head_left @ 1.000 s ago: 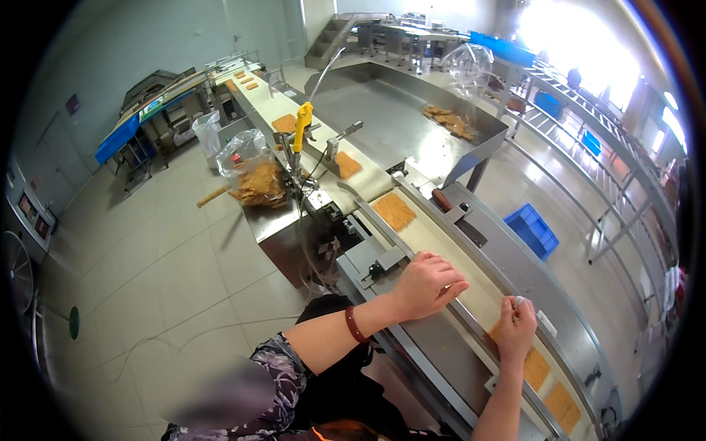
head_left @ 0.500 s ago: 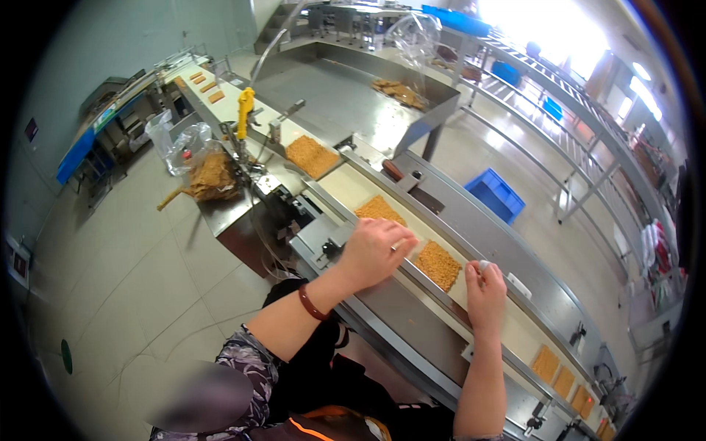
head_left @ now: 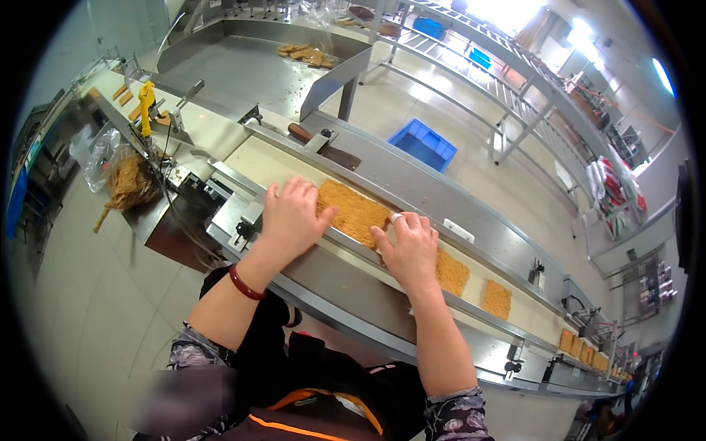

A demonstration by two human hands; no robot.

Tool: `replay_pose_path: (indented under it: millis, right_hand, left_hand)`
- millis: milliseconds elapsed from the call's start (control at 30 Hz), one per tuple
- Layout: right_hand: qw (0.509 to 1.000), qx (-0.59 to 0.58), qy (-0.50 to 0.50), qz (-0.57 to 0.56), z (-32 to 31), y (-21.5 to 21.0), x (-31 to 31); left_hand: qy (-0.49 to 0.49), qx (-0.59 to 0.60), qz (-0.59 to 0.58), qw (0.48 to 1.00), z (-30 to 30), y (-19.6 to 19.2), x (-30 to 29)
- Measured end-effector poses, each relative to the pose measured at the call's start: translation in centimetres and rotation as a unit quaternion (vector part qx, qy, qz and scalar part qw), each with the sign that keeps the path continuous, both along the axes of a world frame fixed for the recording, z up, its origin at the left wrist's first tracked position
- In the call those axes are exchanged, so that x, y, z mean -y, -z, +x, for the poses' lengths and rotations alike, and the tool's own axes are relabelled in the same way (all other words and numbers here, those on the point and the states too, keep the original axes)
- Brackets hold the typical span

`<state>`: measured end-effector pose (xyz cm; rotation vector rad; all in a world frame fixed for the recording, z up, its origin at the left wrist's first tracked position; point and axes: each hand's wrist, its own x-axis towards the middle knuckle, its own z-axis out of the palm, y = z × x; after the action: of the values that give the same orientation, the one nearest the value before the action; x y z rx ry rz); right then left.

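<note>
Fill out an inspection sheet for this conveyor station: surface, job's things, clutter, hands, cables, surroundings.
Surface: pale conveyor belt in a steel frame, running lower right.
Job's things: golden noodle block between both hands; more noodle blocks downstream.
Clutter: noodle scraps heaped on the side ledge; clear bag beside them.
Hands: left hand flat at the block's left edge; right hand at its right edge; whether either has a closed grip cannot be told.
Cables: dark wires hanging below the belt's head.
Surroundings: blue crate on the floor; steel trough holding pieces; metal racks behind.
</note>
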<state>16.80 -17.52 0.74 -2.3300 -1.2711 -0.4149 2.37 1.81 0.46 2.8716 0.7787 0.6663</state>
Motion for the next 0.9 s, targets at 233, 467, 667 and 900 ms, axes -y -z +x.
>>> replay_pose_path:
  millis: [233,467,667,900]
  right_hand:
    - [0.877,-0.420,-0.036,0.230,-0.4,-1.0,-0.6]
    - [0.901,-0.356,-0.030,0.247,0.5,-1.2,-0.1]
    - [0.999,-0.017,0.026,0.016,2.4,-0.9,2.3]
    - [0.991,-0.068,0.054,0.101,1.8,-3.2,2.3]
  left_hand:
    - [0.092,0.149,-0.319,0.931,0.3,-2.0,3.7]
    - [0.061,0.329,-0.383,0.861,1.2,-0.9,2.7]
    - [0.079,0.453,-0.466,0.755,-0.8,-1.7,-1.2]
    - [0.080,0.455,-0.551,0.695,-1.7,-1.3,-2.7]
